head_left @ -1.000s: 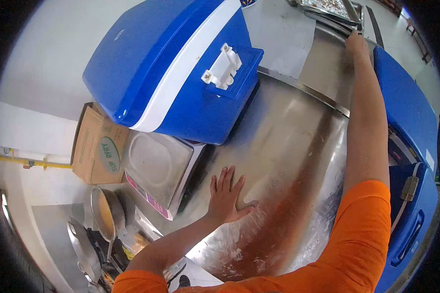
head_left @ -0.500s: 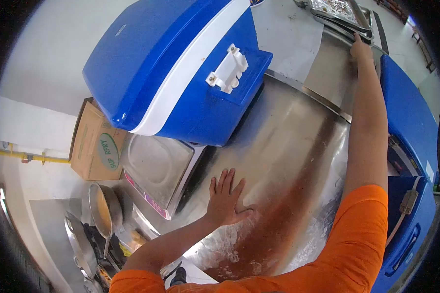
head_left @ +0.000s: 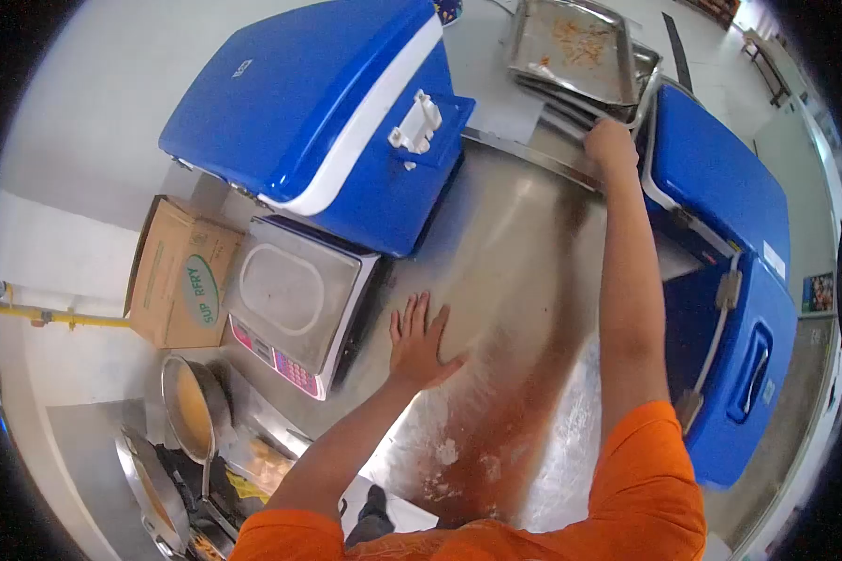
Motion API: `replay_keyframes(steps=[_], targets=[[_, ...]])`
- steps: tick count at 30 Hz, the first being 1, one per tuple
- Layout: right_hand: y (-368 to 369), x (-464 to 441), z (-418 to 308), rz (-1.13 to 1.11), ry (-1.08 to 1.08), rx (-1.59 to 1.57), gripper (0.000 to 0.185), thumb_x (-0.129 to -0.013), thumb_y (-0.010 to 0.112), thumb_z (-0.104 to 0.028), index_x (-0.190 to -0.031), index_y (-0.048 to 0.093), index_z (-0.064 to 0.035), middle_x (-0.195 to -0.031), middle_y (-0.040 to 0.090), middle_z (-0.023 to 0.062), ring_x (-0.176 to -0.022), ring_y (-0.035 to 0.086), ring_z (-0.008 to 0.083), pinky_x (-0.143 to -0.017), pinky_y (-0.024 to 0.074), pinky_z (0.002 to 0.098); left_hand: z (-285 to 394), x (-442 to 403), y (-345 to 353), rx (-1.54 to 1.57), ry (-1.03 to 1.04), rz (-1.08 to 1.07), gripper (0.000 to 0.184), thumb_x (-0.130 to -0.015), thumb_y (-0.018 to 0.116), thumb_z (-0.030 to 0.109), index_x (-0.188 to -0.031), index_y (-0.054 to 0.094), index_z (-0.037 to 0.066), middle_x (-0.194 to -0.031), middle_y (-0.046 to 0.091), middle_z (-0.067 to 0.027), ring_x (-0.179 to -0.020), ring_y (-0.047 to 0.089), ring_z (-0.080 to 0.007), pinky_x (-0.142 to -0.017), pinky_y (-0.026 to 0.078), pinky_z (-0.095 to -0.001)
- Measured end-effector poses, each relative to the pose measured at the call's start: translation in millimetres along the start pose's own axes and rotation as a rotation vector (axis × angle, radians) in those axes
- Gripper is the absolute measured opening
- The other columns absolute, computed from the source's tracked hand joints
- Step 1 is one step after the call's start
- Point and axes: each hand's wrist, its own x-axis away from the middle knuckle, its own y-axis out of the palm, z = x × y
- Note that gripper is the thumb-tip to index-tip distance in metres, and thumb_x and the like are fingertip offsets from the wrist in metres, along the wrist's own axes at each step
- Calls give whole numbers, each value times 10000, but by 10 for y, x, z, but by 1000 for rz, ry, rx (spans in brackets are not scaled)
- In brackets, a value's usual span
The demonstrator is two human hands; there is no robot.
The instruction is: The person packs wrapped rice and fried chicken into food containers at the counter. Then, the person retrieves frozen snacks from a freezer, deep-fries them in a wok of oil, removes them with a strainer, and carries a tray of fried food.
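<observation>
My left hand [head_left: 421, 346] lies flat with spread fingers on the steel table [head_left: 496, 280], to the right of a weighing scale [head_left: 285, 290]. Nothing is in it. At the far end of my stretched arm, my right hand [head_left: 611, 145] is closed at the near edge of stacked metal trays [head_left: 575, 56]. Its fingers are curled there, and the fingertips are partly hidden. The top tray holds some brownish scraps. White smears and a reddish-brown reflection show on the steel.
A large blue cooler [head_left: 374, 178] stands behind the scale, and another blue cooler [head_left: 720, 178] is at the right. A cardboard box [head_left: 182, 276] sits at the left. Pans, one a saucepan [head_left: 192, 407], are at the lower left.
The view has shifted, so the trays and right cooler show more fully. My right hand is now closed at the trays' edge, nearer the middle. My left hand stays flat on the table.
</observation>
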Motion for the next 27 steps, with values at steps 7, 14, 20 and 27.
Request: replay_keyframes(steps=[7, 14, 20, 27], targets=[[-818, 621, 197, 9, 23, -118, 473, -915, 666, -465, -1137, 748, -56, -1132, 720, 254, -1106, 681, 428, -951, 548, 502, 48, 87, -36, 1, -14, 6, 969, -853, 666, 643, -1608, 316, 148, -1689, 151, -207, -1583, 43, -369, -1245, 34, -609], [-729, 832, 152, -80, 113, 29, 450, -895, 670, -346, -1253, 704, -76, -1294, 680, 221, -1182, 664, 394, -1024, 512, 509, 14, 170, 93, 37, 25, 167, 929, -822, 726, 567, -1561, 362, 138, -1670, 190, -210, -1564, 115, -406, -1228, 117, -638], [-1035, 1261, 223, -180, 204, -913, 351, -902, 633, -224, -890, 711, 118, -821, 716, 271, -696, 725, 340, -604, 517, 462, 25, 195, 163, 25, 28, 219, 887, -837, 721, 560, -1545, 398, 133, -1662, 237, -199, -1558, 158, -396, -1231, 123, -633], [-1608, 3249, 372, -77, 198, -1055, 245, -872, 615, -136, -700, 613, 39, -587, 573, 99, -453, 537, 215, -436, 408, 377, -200, 83, 385, 244, 18, 184, 888, -889, 584, 683, -1585, 369, 174, -1657, 293, -178, -1556, 196, -369, -1251, 86, -584]])
